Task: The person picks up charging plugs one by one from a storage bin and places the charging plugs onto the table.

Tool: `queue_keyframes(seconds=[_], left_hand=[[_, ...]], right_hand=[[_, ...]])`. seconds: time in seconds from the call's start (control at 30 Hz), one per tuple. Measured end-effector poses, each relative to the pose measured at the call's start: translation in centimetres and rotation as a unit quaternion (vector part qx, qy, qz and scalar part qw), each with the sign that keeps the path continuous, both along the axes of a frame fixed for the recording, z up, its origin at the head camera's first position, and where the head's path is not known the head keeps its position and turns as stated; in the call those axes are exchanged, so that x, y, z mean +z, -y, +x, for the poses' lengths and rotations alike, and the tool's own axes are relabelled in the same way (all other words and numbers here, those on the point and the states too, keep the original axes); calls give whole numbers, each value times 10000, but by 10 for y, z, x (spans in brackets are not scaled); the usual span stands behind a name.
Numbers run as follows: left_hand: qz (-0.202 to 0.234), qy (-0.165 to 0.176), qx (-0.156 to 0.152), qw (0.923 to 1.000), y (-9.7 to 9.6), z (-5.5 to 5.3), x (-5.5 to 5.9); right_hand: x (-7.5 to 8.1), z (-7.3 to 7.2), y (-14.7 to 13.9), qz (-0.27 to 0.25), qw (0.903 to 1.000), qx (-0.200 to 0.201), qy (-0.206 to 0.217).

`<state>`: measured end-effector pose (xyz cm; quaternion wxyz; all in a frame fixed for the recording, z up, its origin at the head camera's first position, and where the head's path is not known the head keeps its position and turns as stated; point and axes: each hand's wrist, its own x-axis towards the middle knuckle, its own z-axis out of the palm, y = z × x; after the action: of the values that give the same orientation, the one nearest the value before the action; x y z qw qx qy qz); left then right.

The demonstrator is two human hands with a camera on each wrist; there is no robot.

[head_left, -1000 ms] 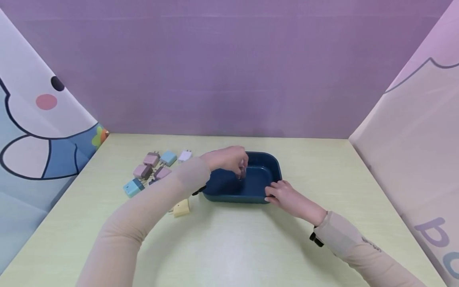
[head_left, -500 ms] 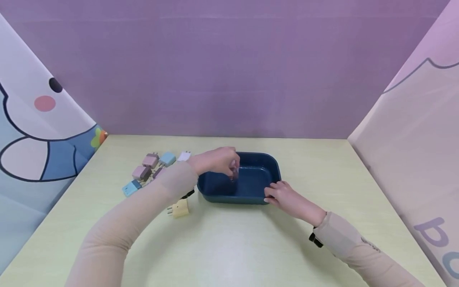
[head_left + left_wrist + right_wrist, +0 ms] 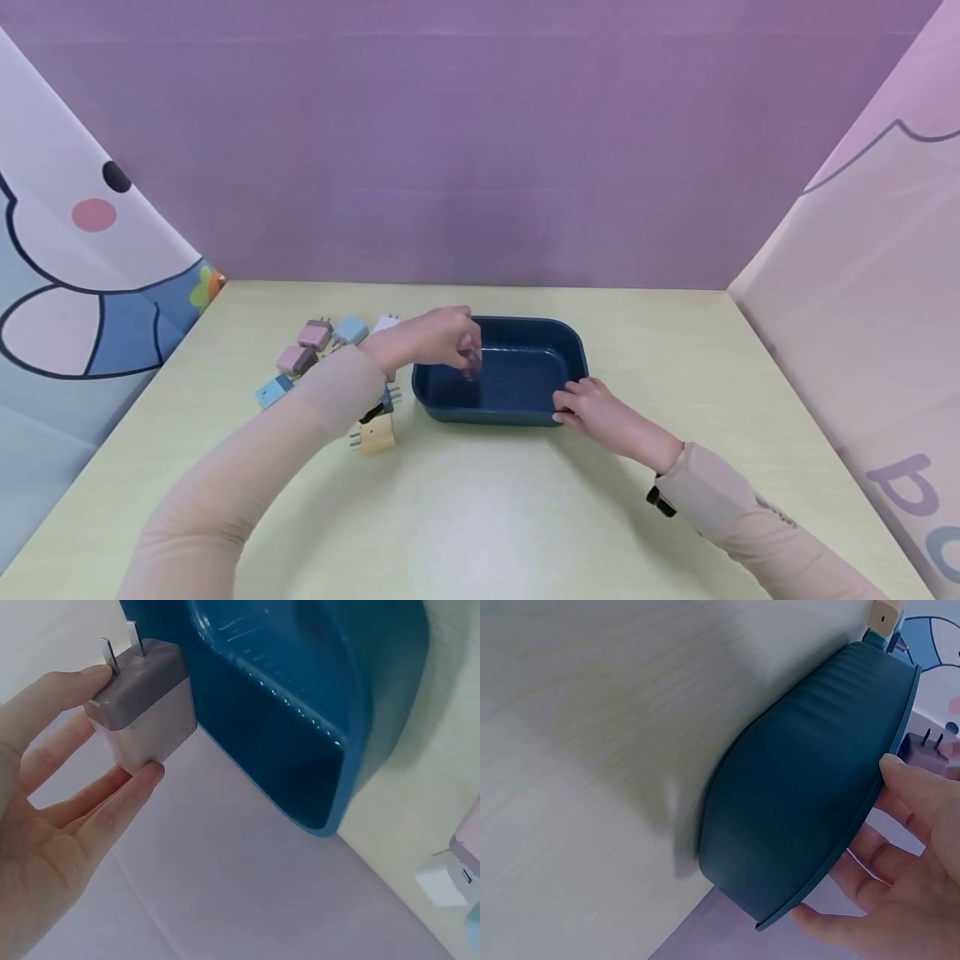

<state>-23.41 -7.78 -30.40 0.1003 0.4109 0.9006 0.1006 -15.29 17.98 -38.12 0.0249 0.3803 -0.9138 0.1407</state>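
Observation:
My left hand (image 3: 435, 337) pinches a pink and grey plug-in charger (image 3: 146, 705) between thumb and fingers, its two metal prongs pointing up in the left wrist view. In the head view the hand is over the left part of a dark blue plastic bin (image 3: 495, 417), the charger partly hidden by the fingers. With my right hand (image 3: 603, 412) I hold the bin's rim at its near right corner. The right wrist view shows the thumb on the outside of the bin wall (image 3: 795, 772) and the other fingers at the rim.
Left of the bin lie several chargers, among them a pink one (image 3: 315, 334), a light blue one (image 3: 350, 331) and a yellow one (image 3: 377, 435). My left forearm covers part of this group. A purple cloth wall (image 3: 480, 150) stands behind the pale table (image 3: 480, 517).
My left hand has moved left across the bin with the charger still pinched. A dark blue charger beside the bin has come into view. The right hand and the bin stay put.

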Motion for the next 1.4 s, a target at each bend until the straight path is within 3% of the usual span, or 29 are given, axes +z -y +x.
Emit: queue_keyframes(seconds=[0.77, 1.03, 1.4], left_hand=[[473, 194, 662, 9965, 50, 11, 6], [609, 60, 683, 9958, 63, 17, 4], [928, -31, 948, 9912, 86, 24, 2]], right_hand=[[1, 1, -1, 20, 10000, -31, 24], [1, 1, -1, 28, 10000, -39, 43], [1, 2, 0, 44, 10000, -65, 47]])
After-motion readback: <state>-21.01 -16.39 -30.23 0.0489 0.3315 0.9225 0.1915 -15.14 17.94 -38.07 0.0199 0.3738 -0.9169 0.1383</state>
